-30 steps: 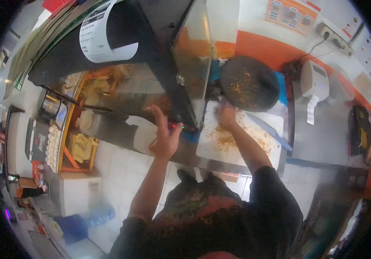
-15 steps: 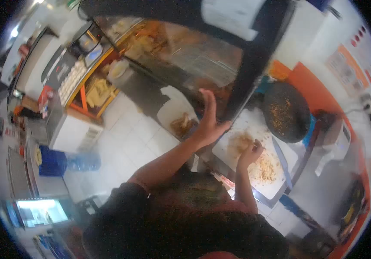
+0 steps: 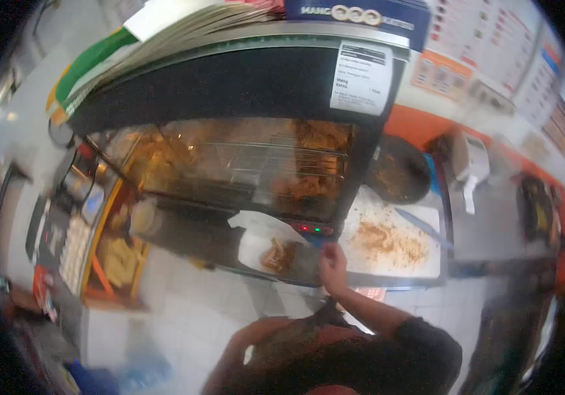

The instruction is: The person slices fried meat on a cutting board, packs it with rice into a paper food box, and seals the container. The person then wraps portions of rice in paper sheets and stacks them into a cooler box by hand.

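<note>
My right hand (image 3: 333, 268) is between the white paper-lined container (image 3: 253, 247) and the white cutting board (image 3: 394, 263), its fingers curled together. Anything inside them is hidden. Brown food pieces (image 3: 277, 257) lie in the container, left of this hand. Chopped brown crumbs (image 3: 387, 240) are scattered over the board to its right. A knife (image 3: 424, 227) with a bluish blade rests across the board's far right part. My left hand is out of view.
A glass-fronted display case (image 3: 243, 158) with food inside stands behind the container. A dark round pan (image 3: 397, 171) sits behind the board. On the right is a metal counter (image 3: 486, 224); a yellow-framed food bin (image 3: 118, 257) stands on the left.
My right hand has left the crumbs on the board and moved left toward the container. My left hand, earlier spread beside the container, has gone out of view. The camera has turned.
</note>
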`<state>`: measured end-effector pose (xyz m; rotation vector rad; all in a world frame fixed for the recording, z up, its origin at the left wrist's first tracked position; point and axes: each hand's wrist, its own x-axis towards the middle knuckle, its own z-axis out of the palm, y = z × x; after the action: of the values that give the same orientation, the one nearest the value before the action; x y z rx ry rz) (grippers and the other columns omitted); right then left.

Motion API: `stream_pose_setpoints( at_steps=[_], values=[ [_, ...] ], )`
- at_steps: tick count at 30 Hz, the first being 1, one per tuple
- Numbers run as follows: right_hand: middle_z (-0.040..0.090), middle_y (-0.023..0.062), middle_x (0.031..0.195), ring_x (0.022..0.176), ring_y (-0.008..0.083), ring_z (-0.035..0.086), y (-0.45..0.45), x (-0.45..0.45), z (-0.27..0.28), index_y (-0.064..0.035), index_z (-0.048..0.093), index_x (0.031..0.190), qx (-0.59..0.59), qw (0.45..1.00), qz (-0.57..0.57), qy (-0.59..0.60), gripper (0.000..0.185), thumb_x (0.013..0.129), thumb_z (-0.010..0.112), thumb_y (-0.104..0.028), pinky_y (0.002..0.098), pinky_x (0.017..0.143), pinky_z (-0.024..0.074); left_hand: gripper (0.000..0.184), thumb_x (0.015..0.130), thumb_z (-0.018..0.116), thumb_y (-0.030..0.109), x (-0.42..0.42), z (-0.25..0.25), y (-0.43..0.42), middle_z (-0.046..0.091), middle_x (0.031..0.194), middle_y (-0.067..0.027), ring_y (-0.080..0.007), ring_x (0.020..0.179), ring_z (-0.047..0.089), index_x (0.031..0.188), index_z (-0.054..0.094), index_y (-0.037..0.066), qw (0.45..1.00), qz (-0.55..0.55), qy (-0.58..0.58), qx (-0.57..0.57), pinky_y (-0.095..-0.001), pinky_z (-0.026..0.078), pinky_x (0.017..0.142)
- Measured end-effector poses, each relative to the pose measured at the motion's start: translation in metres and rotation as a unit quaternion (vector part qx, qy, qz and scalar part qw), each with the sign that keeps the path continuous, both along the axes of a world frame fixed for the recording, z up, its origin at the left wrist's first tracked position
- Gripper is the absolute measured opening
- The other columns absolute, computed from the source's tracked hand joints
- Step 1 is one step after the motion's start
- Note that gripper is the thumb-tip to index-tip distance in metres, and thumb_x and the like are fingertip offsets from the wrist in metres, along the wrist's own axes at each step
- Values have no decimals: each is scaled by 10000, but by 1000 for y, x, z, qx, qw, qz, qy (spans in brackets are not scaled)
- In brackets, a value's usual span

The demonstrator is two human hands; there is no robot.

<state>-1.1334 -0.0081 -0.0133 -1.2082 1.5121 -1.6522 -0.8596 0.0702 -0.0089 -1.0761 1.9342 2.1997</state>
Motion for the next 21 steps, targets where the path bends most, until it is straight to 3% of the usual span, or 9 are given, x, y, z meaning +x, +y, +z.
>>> stream_pose_setpoints(
  at_steps=[2,4,6,8,11,13,17,19,21],
  values=[
    [602,65,938,877,150,580,1,60,31,-17,609,1054,0,1000,7,23,208,856,547,-22,317,803,483,541,974,519,442,68,-15,25,530,1412,-174,-335,1339,464,1388,538,93,860,-93,-381,-327,-498,303,1136],
    [616,61,972,909,143,585,-7,121,13,-23,612,1074,15,998,60,-33,191,890,586,-70,319,818,490,545,946,568,438,143,-39,45,546,1382,-198,-353,1305,492,1352,561,76,821,5,-427,-377,-458,370,1100],
    [627,61,1018,942,148,586,-10,188,21,-26,605,1109,73,976,174,-112,221,918,630,-134,324,842,488,546,889,644,349,202,-21,46,557,1375,-184,-355,1269,520,1346,567,62,909,210,-303,-195,-414,389,1087],
    [626,65,1080,992,155,573,9,250,49,-28,588,1176,69,927,352,-108,293,936,644,-186,335,887,472,551,886,642,337,256,-17,50,582,1331,-209,-381,1236,543,1336,562,29,912,225,-311,-147,-429,423,1051],
    [639,89,1111,1058,162,563,54,309,119,-32,575,1237,66,763,639,-71,394,969,625,-316,351,940,461,544,894,641,330,314,13,52,603,1294,-229,-379,1220,561,1327,569,9,864,237,-368,-250,-427,439,1027],
    [623,127,1236,1173,223,547,68,363,71,4,537,1318,-21,559,827,-60,482,976,606,-329,403,1007,425,561,896,652,334,366,-4,33,596,1309,-226,-365,1216,569,1346,553,14,883,243,-327,-232,-428,447,1019],
    [589,194,1319,1207,281,569,33,391,-9,-3,557,1318,39,561,820,101,497,927,657,-294,430,994,448,574,906,659,338,425,0,-5,577,1327,-237,-377,1230,555,1374,527,33,889,245,-278,-269,-434,445,1024],
    [571,212,1344,1210,315,577,3,410,33,-24,556,1334,251,514,745,342,507,890,683,-236,439,1005,453,581,906,664,336,442,8,-30,564,1344,-235,-381,1247,540,1382,518,38,874,230,-266,-335,-431,425,1046],
    [564,197,1360,1223,315,570,-23,445,77,-41,536,1361,323,509,698,386,534,868,690,-179,431,1036,443,529,922,644,323,459,33,-57,556,1362,-207,-343,1291,503,1341,544,16,881,257,-189,-350,-407,381,1091]
  ],
)
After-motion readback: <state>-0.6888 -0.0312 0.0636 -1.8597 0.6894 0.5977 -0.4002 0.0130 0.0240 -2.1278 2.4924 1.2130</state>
